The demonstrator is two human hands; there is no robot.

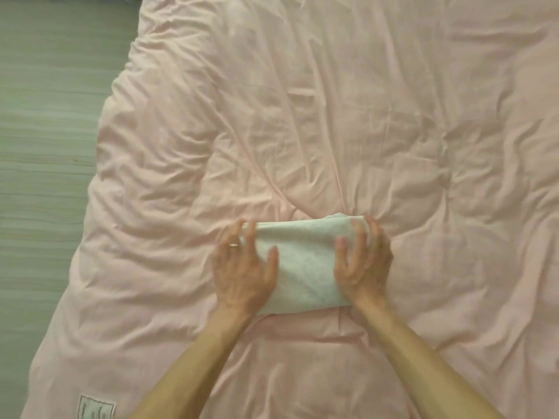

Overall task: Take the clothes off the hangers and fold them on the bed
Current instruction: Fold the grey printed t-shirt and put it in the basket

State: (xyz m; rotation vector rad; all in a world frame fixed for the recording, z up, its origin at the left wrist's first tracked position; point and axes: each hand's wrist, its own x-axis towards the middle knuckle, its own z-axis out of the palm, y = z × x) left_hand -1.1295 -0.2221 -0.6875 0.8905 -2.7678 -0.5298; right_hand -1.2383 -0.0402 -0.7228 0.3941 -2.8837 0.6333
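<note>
A white garment [305,261] lies folded into a compact rectangle on the pink duvet of the bed [302,116], near the front middle. My left hand [245,267] rests on its left end, fingers nearly straight and spread, thumb lying on the cloth; a ring shows on one finger. My right hand [363,264] lies against the right end the same way, fingers stretched along the fold's edge. The two hands frame the bundle between them. No hanger is in view.
The wrinkled duvet covers most of the view. A grey wood-look floor [45,146] runs along the bed's left edge. A small sewn label [96,406] sits on the duvet's near left corner.
</note>
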